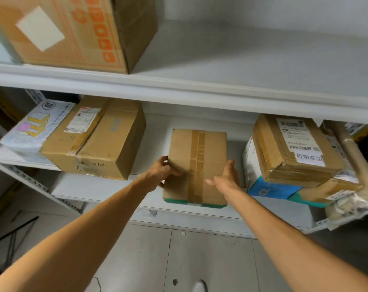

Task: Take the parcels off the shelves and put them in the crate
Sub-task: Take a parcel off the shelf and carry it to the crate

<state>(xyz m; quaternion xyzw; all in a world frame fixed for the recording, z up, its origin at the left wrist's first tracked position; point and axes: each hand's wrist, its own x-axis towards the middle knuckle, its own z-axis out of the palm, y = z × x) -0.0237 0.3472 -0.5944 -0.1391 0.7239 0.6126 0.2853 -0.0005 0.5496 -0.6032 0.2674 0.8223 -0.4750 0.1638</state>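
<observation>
Pickup step: my left hand (162,173) curls round the left edge of the small brown taped cardboard parcel (196,163), and my right hand (226,178) presses flat against its right side. It sits on the white middle shelf (98,187); next I should lift it clear toward the unseen crate.

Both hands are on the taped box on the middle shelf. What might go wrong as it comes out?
1. The right hand seems to lie flat against the side of the taped box while the left hand grips its edge; the box may slip or twist.
2. The labelled box sits tilted on the blue and white box, close to the right hand; a bump might topple it.
</observation>
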